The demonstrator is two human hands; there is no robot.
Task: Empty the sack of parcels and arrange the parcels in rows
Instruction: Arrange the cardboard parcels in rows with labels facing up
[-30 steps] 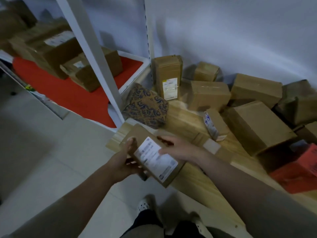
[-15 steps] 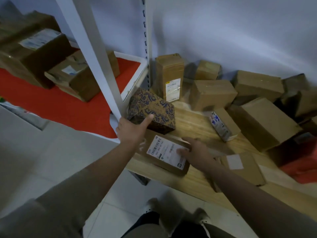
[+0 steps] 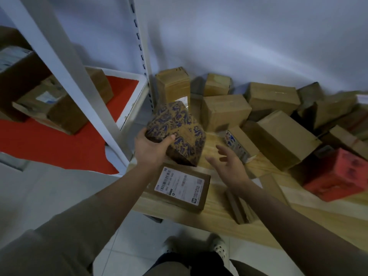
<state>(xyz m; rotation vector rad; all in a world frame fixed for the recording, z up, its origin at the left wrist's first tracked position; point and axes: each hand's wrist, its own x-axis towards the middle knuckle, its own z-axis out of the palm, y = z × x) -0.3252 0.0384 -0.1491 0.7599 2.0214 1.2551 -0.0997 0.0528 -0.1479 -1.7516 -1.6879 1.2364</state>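
At far left a white shelf point(image 3: 127, 108) with a red mat point(image 3: 49, 144) carries brown boxes point(image 3: 59, 104). Just right of its post, the left hand point(image 3: 151, 148) grips the near-left corner of a patterned box point(image 3: 177, 132), thumb on its top, the box tilted over the left end of the wooden surface point(image 3: 199, 218). Below it a labelled parcel point(image 3: 181, 188) lies flat at the surface's near edge. To the right, the right hand point(image 3: 229, 166) hovers with fingers spread, holding nothing. Farther right, cardboard parcels point(image 3: 225, 112) lie jumbled along the wall, some touching, and a red box point(image 3: 336, 174) sits at the right.
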